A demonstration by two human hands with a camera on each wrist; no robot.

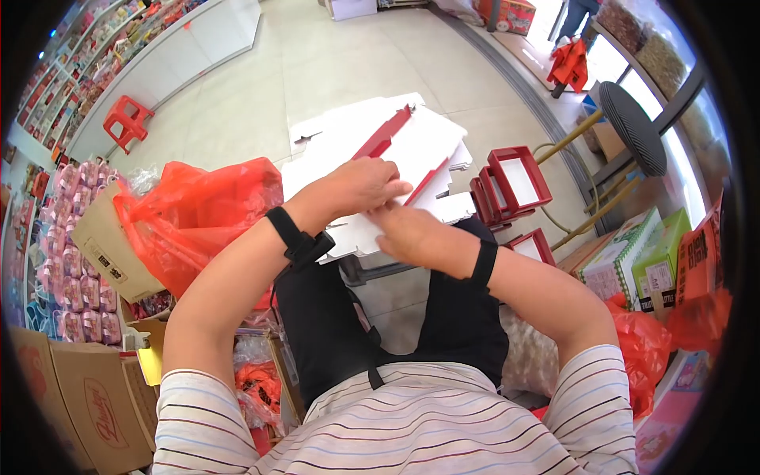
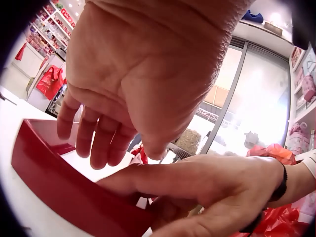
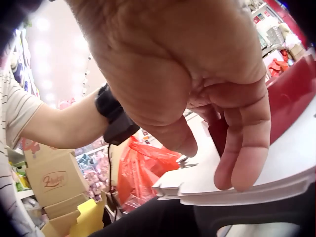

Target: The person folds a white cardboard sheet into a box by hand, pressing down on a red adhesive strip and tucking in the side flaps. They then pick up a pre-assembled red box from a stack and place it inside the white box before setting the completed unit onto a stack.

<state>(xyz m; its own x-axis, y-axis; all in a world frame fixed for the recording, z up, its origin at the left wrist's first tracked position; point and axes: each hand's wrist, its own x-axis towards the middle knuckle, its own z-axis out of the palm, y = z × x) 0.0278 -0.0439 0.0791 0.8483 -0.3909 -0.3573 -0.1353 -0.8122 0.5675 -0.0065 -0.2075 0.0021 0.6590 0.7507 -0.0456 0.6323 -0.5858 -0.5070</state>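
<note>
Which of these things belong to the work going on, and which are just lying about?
Apparently part of the work:
red-walled piece
stacked white sheets beneath it
red trays beside the stack

Probably just lying about:
red stool
red plastic bag
brown cardboard box
black-seated stool

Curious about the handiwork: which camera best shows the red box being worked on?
Head view: it shows two sides of the red box from above. Left wrist shows one close up, partly hidden; right wrist, only a cropped part.
</note>
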